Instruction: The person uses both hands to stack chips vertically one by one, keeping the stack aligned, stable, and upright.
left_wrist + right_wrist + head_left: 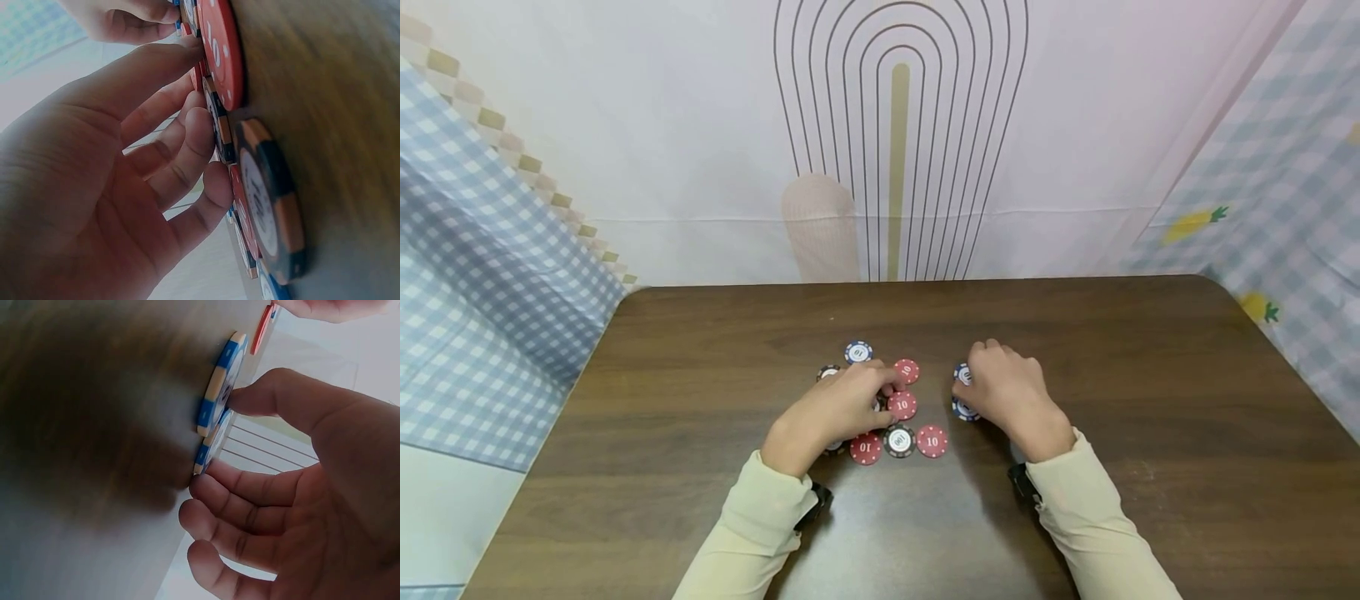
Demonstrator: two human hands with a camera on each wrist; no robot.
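Note:
Several poker chips lie flat on the brown table [700, 350]: red 10s [902, 405], a black one [899, 441] and a blue one [858, 352]. My left hand [880, 392] rests over the cluster. In the left wrist view, the left hand [197, 87] has its thumb on a red chip [219, 50] and fingertips on a black chip [219, 125]. My right hand [973, 387] arches over two blue chips [964, 409]. In the right wrist view, the right hand [215, 440] has its thumb against one blue chip [219, 381] and a fingertip at the other [209, 447].
A black-and-orange chip [269, 200] lies nearest the left wrist camera. Patterned cloth hangs behind the table [895, 167], and checked cloth hangs on both sides [490, 275]. Bare wood lies to the far left and right of the chips.

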